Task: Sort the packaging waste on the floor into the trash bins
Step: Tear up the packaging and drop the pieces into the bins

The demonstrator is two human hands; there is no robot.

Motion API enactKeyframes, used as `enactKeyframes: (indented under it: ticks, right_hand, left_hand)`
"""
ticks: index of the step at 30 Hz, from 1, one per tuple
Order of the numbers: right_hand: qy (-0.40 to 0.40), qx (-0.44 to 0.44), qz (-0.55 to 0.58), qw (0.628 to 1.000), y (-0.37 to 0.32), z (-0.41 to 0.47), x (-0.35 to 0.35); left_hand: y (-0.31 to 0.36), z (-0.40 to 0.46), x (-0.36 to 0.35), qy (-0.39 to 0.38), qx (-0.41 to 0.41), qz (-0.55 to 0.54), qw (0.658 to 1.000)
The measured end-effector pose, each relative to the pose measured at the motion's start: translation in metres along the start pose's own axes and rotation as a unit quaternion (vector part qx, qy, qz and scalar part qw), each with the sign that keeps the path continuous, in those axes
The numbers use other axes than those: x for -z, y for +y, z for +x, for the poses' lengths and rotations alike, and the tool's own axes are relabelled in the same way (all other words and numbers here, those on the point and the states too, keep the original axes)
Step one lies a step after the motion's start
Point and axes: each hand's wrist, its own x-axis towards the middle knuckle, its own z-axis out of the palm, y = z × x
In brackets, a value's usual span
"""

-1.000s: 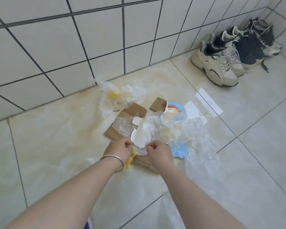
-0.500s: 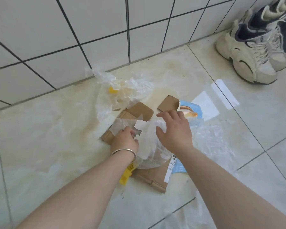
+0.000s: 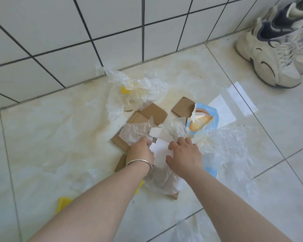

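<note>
Waste pile (image 3: 157, 123) sits on the floor (image 3: 51, 137) by the wall: cardboard (image 3: 147, 116), plastic wrap (image 3: 222, 145), blue wrapper (image 3: 205, 123). Left hand (image 3: 141, 151) curls onto clear plastic; right hand (image 3: 184, 156) lies spread, fingers loose, on white paper (image 3: 162, 152) between them.

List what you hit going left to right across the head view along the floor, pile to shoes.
Small yellow plastic scrap → crumpled clear plastic bag with a yellow piece inside → torn light-blue biscuit wrapper → flat white paper strip → cream-and-navy sneakers.
</note>
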Motion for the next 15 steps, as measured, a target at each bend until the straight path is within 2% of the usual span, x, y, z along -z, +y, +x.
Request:
enactKeyframes:
  ticks: [5,9,12,15]
  right_hand:
    - [-0.022,-0.002,0.007,1.0,0.009,-0.029,-0.011]
    - [-0.045,-0.007,-0.022,0.999,0.013,-0.049,-0.022]
    - [-0.076,-0.019,-0.008,0.997,0.014,-0.057,-0.026]
    - [-0.042,-0.083,0.069,0.993,0.013,-0.057,-0.027]
  left_hand:
    - [-0.001,-0.011,-0.004,-0.019,0.016,0.044,0.999]
    - [-0.004,-0.022,-0.017,0.005,0.021,0.064,0.998]
    - [-0.002,-0.027,-0.023,0.019,0.026,0.029,0.999]
    - [0.002,-0.026,-0.023,0.008,0.059,-0.02,0.998]
